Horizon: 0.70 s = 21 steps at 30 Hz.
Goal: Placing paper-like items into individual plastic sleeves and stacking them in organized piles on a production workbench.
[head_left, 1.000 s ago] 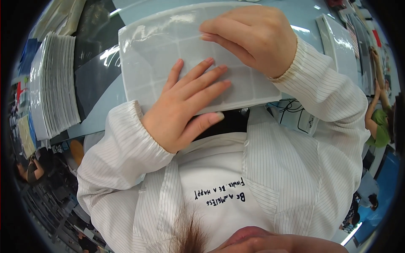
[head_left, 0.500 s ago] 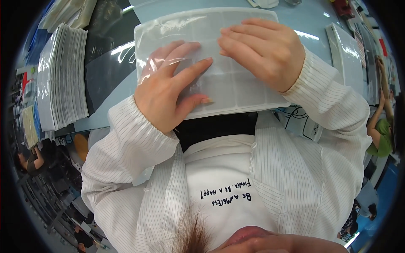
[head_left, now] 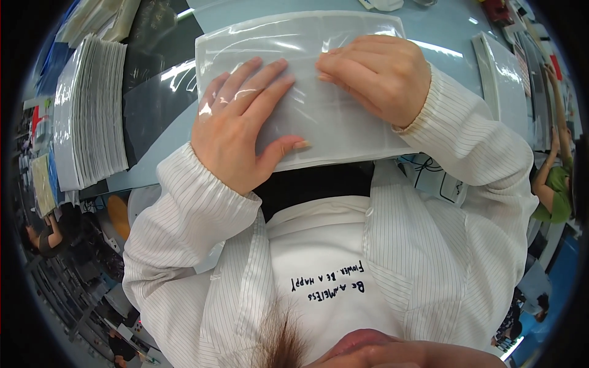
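A pale translucent sheet (head_left: 353, 132) with a faint grid of squares lies on the table in front of me, covered by shiny clear plastic film (head_left: 270, 38). My left hand (head_left: 236, 126) is spread over its left half, fingers apart and thumb stretched toward the middle. Glare crosses those fingers, so part of the film seems to lie over them. On the right half, my right hand (head_left: 380, 80) is closed, its fingertips pressed together at the film near the centre. Creases in the film run close to these fingertips; the exact pinch is hidden.
At the left stands a tall stack of white sheets (head_left: 92, 116), beside a dark, glossy patch of table (head_left: 159, 92). Another white stack (head_left: 503, 80) is at the right. Cables (head_left: 426, 164) hang below the table's near edge. Other people are at both sides, one in green (head_left: 555, 193).
My right hand has drawn its fingers together and moved slightly left. My left hand has shifted slightly left, its fingers showing more clearly. The film has new creases and glare.
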{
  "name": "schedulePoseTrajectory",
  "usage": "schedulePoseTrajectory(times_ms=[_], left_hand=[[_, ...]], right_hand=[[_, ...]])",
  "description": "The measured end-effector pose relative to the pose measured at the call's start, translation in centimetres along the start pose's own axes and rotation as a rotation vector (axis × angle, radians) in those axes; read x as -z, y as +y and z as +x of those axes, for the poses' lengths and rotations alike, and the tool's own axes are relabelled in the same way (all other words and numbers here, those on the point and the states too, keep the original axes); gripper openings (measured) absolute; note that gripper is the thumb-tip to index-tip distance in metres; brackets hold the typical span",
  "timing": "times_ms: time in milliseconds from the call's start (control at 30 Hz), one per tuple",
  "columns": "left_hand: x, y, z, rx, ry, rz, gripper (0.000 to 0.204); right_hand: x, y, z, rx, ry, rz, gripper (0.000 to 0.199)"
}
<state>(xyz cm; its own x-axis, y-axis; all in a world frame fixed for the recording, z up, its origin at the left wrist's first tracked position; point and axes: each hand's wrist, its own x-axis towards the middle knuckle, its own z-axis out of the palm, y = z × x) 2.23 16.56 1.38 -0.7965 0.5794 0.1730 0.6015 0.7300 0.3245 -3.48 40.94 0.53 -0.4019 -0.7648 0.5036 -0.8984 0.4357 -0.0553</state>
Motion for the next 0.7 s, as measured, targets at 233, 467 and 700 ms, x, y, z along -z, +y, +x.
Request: schedulePoseTrajectory(times_ms=[233,467,700], left_hand=[[0.2,0.1,-0.2,0.011,-0.005,-0.023,0.065],[1.8,-0.2,-2.1,-0.042,0.004,-0.137,0.048],[2.7,0.1,2.3,-0.062,0.421,0.369,0.035]], right_hand=[[-0.2,0.2,0.6,-0.081,-0.022,0.034,0.011],[0.5,0.3,0.3,-0.12,-0.104,0.081,0.011],[1.1,1.3,1.0,-0.137,-0.194,0.142,0.011]])
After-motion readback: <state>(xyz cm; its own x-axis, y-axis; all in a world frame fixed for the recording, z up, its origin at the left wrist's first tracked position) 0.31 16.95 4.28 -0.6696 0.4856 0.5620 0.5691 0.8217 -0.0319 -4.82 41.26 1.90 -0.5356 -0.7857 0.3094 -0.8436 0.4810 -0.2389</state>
